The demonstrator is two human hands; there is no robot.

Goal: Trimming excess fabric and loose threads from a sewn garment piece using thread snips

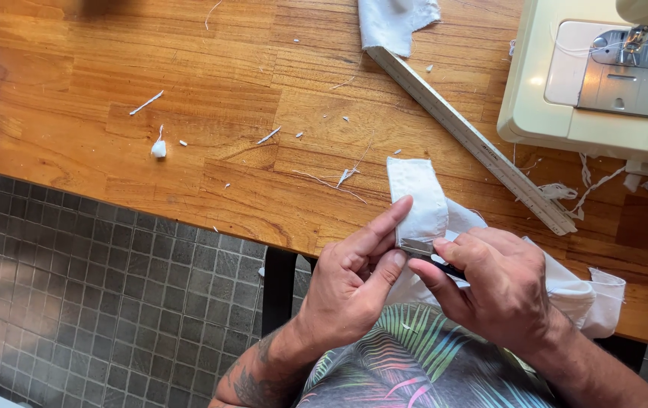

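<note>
A folded strip of white fabric [417,198] lies over the near edge of the wooden table [188,151]. My left hand [354,279] pinches its lower end between thumb and forefinger. My right hand [501,291] grips a small cutting tool [426,253] with a metal blade and dark handle, its blade resting against the fabric's lower edge beside my left thumb. More white cloth [577,291] bunches under my right wrist.
A long ruler [475,140] lies diagonally across the table, a white cloth piece [393,23] on its far end. A cream sewing machine [596,83] stands at the back right. Thread scraps [159,147] litter the wood. Tiled floor [75,287] is at the left.
</note>
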